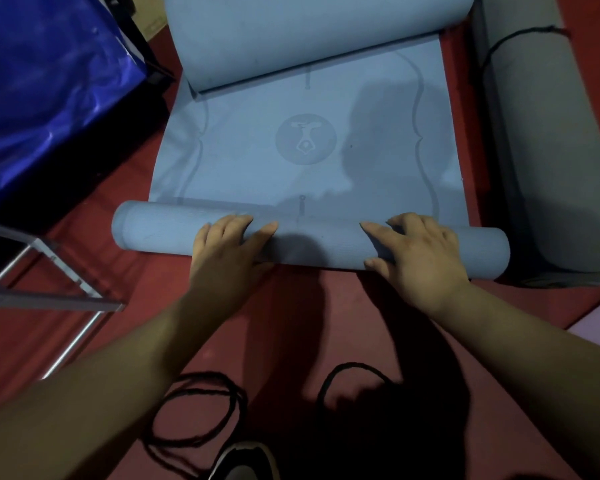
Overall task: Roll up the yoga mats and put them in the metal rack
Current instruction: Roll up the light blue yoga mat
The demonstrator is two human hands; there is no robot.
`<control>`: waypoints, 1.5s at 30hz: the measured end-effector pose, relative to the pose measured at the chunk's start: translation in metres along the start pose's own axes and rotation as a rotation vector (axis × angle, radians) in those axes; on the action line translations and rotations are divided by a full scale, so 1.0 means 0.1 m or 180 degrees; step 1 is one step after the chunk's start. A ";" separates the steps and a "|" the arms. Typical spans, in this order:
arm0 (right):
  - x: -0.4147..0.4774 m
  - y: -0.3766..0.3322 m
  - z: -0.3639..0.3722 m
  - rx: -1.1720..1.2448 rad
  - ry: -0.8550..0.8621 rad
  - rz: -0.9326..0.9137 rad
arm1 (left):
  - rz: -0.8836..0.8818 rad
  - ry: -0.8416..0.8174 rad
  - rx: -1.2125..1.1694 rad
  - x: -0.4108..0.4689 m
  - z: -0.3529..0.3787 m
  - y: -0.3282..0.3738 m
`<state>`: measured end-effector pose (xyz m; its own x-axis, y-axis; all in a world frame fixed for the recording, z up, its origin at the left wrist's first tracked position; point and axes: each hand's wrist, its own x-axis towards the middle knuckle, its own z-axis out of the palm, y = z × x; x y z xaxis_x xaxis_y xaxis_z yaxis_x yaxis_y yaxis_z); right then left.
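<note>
A blue yoga mat lies on the red floor with a round emblem printed in its middle. Its near end is wound into a roll that spans the mat's width. My left hand lies on top of the roll left of centre, fingers over its far side. My right hand presses the roll right of centre, thumb at the near side. The mat's far end curls up into another loose roll. A metal rack of silver bars stands at the left.
A rolled grey mat tied with a black cord lies along the right. A shiny blue plastic sheet covers something at the upper left. Black cord loops lie on the red floor near my shoe.
</note>
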<state>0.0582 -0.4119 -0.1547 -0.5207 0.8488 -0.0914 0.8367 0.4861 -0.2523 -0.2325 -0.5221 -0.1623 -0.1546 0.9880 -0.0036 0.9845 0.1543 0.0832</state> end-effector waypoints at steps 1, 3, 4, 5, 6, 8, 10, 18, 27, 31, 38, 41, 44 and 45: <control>-0.01 -0.01 0.01 -0.0019 0.0051 -0.0027 | 0.0006 0.0030 -0.0028 0.04 -0.01 -0.01; -0.06 -0.02 0.05 -0.0038 0.0324 -0.0085 | 0.0003 0.0082 -0.0067 0.11 -0.02 -0.02; -0.09 -0.03 0.08 -0.0046 0.0468 -0.0097 | 0.0005 0.0087 -0.0103 0.14 -0.03 -0.03; -0.11 -0.03 0.11 -0.0055 0.0565 -0.0100 | 0.0012 0.0083 -0.0150 0.16 -0.03 -0.04; -0.12 -0.03 0.13 -0.0055 0.0605 -0.0097 | 0.0027 0.0079 -0.0184 0.17 -0.04 -0.04; -0.09 -0.01 0.13 -0.0001 0.0602 -0.0074 | 0.0071 0.0054 -0.0194 0.19 -0.04 -0.03; -0.04 0.01 0.10 0.0073 0.0540 -0.0048 | 0.0063 0.0024 -0.0153 0.22 -0.05 0.00; 0.10 0.01 -0.01 0.0002 0.0238 -0.0041 | 0.0082 0.0166 0.0035 0.14 0.01 0.00; 0.15 -0.02 -0.01 -0.0390 0.0042 -0.0174 | 0.0208 -0.0051 -0.0019 0.35 -0.02 -0.06; 0.29 -0.04 0.00 -0.0508 -0.0147 -0.0021 | 0.0294 -0.0319 0.0049 0.50 -0.05 -0.10; 0.53 -0.01 -0.02 -0.0659 -0.0288 0.0106 | 0.0141 -0.0762 0.0137 0.78 -0.07 -0.07; 0.60 0.01 -0.03 -0.0662 -0.0363 0.0118 | 0.0115 -0.0823 0.0161 0.85 -0.08 -0.08; 0.63 0.00 -0.03 -0.0686 -0.0389 0.0136 | 0.0124 -0.0839 0.0187 0.88 -0.09 -0.07; 0.64 0.00 -0.03 -0.0695 -0.0384 0.0147 | 0.0120 -0.0835 0.0198 0.88 -0.09 -0.07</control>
<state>0.0254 -0.3571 -0.1581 -0.4866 0.8466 -0.2157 0.8701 0.4919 -0.0323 -0.2539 -0.4359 -0.1546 -0.0990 0.9604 -0.2605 0.9936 0.1097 0.0268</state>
